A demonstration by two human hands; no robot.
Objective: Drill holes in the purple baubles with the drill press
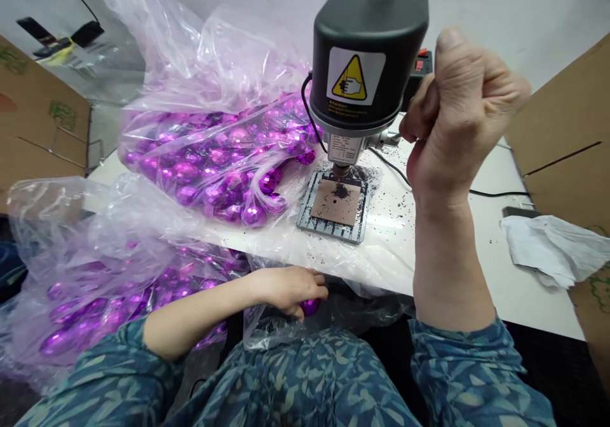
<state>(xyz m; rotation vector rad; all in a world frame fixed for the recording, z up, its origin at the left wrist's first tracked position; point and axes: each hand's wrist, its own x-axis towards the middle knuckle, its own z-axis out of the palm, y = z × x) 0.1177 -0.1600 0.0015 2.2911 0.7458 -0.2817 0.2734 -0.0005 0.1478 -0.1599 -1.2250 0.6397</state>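
My left hand [298,292] is low over my lap, below the table's front edge. Its fingers are closed around a shiny purple faceted ball [311,307], which is partly covered by them. High on the right, my right hand [464,106] is curled in a fist beside a small black drill press [369,52]. A metal lever hub [388,138] on the press points towards this fist; the grip inside the fingers is hidden. Under the drill chuck, a brown square plate [335,203] with a small hole and dark shavings lies on the slotted metal base [328,229].
A clear bag of purple balls [210,154] lies on the white table [534,293], left of the press. Another bag [119,293] sits lower left. White crumpled paper [553,249] rests at right. Cardboard boxes [567,122] stand at both sides; a black cable [498,194] crosses the table.
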